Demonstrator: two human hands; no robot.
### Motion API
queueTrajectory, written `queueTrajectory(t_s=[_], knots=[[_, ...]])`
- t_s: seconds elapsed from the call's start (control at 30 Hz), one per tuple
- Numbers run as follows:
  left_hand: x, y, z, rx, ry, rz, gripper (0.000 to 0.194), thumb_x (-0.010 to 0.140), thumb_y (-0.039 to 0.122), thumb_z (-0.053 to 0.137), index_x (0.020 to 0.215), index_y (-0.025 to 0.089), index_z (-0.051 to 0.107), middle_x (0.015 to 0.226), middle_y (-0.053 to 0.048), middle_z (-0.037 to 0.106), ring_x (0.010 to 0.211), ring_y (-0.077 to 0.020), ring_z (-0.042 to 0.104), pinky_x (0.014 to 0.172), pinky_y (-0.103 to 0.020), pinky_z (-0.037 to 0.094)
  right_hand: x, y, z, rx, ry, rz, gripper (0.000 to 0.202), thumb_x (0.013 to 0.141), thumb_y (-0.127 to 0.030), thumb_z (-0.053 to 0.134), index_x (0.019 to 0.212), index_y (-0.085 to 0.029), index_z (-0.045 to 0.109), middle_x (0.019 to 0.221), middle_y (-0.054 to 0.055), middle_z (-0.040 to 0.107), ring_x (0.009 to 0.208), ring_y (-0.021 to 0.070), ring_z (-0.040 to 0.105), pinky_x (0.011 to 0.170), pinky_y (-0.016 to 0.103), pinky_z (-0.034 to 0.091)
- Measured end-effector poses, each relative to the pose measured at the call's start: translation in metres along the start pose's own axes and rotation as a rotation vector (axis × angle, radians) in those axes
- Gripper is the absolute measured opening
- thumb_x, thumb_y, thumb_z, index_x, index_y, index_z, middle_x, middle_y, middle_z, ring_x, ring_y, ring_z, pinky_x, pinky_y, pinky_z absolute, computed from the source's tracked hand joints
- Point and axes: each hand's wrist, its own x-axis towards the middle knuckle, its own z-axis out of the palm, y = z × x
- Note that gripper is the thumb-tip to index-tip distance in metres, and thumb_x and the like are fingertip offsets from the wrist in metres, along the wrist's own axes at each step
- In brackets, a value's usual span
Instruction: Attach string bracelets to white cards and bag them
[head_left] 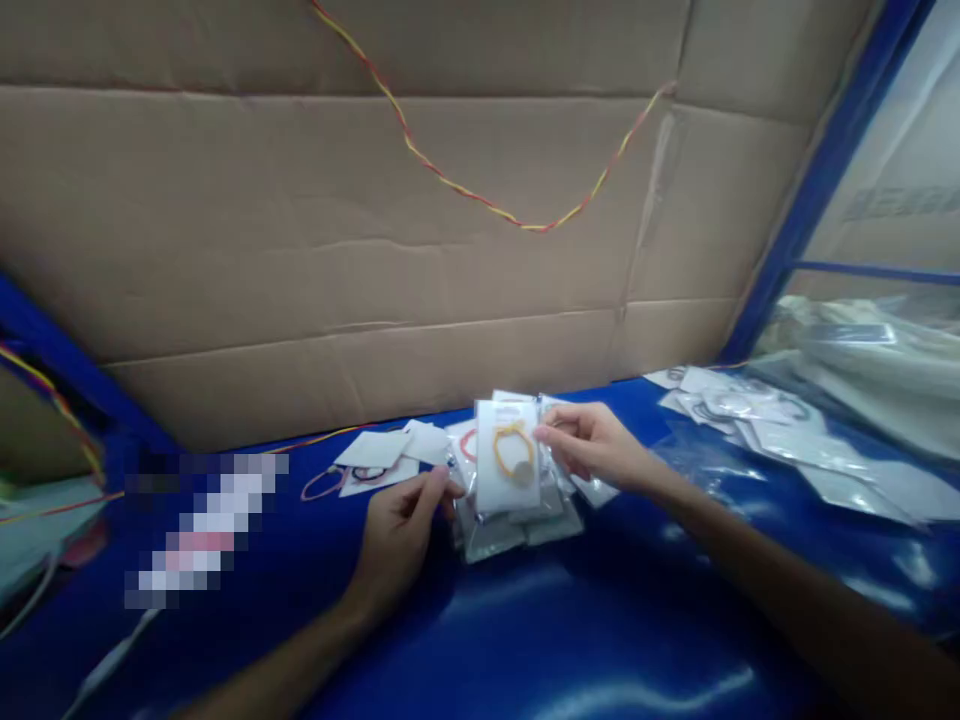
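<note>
A clear plastic bag with a white card and a yellow bracelet [513, 450] is held upright above a pile of similar bags. My right hand [589, 440] pinches this bag at its right edge between thumb and fingers. At the pile's left side, my left hand [405, 525] is closed, thumb against fingers, near the plastic edges. What it grips, if anything, cannot be made out. The pile of bagged cards [491, 540] lies under and around the held bag. A red bracelet [469, 445] shows partly behind it.
Loose white cards [373, 449] with a pink band [322, 485] lie left of the pile. More bagged cards [795, 440] spread on the right of the blue table surface [637, 640]. A blurred-out object [206, 530] with a cable lies left. Cardboard [375, 250] stands behind; a twisted wire [517, 222] hangs across it.
</note>
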Motion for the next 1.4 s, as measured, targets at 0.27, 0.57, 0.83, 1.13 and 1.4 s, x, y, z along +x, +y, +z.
queueTrajectory(t_s=[0.27,0.57,0.83,1.13,1.4], knots=[[-0.006,-0.001,0.005,0.129,-0.066,0.106,0.045,0.093,0.048,0.055,0.065,0.015,0.068,0.055,0.0,0.052,0.053,-0.0105,0.044,0.052,-0.023,0.031,0.019,0.017,-0.014,-0.232,0.322,-0.121,0.044,0.089,-0.056,0.044,0.086,-0.014,0.055,0.062,-0.004,0.045,0.054,0.0007,0.033,0.05,0.014,0.022],[-0.005,0.0,0.009,0.4,0.043,0.51,0.028,0.085,0.032,0.07,0.107,0.02,0.059,0.113,-0.007,0.058,0.112,-0.0249,0.053,0.097,-0.042,0.043,0.031,0.019,-0.004,-0.579,0.437,-0.075,0.042,0.084,-0.056,0.056,0.088,-0.017,0.071,0.071,0.003,0.061,0.065,0.0062,0.045,0.062,0.018,0.019],[-0.01,0.002,0.007,0.478,-0.003,0.632,0.028,0.086,0.027,0.069,0.113,0.024,0.06,0.132,-0.008,0.05,0.125,-0.0285,0.047,0.104,-0.048,0.041,0.013,0.015,0.001,-0.85,0.419,-0.283,0.043,0.091,-0.057,0.045,0.103,-0.023,0.068,0.098,0.006,0.067,0.088,0.0132,0.059,0.076,0.023,0.04],[-0.012,0.004,0.007,0.534,-0.028,0.729,0.032,0.087,0.021,0.066,0.119,0.024,0.06,0.14,-0.01,0.047,0.136,-0.0296,0.04,0.109,-0.05,0.038,0.007,0.019,0.002,-1.03,0.075,-0.567,0.067,0.076,-0.072,0.058,0.132,-0.035,0.057,0.145,0.005,0.05,0.136,0.024,0.044,0.118,0.05,0.036],[-0.014,0.0,-0.007,0.47,-0.062,1.07,0.02,0.077,0.013,0.072,0.094,0.019,0.067,0.088,-0.005,0.063,0.088,-0.0196,0.054,0.084,-0.038,0.045,0.002,0.013,0.0,-1.158,0.147,-0.531,0.081,0.082,-0.073,0.046,0.151,-0.033,0.033,0.159,0.006,0.032,0.147,0.0275,0.035,0.122,0.061,0.034]])
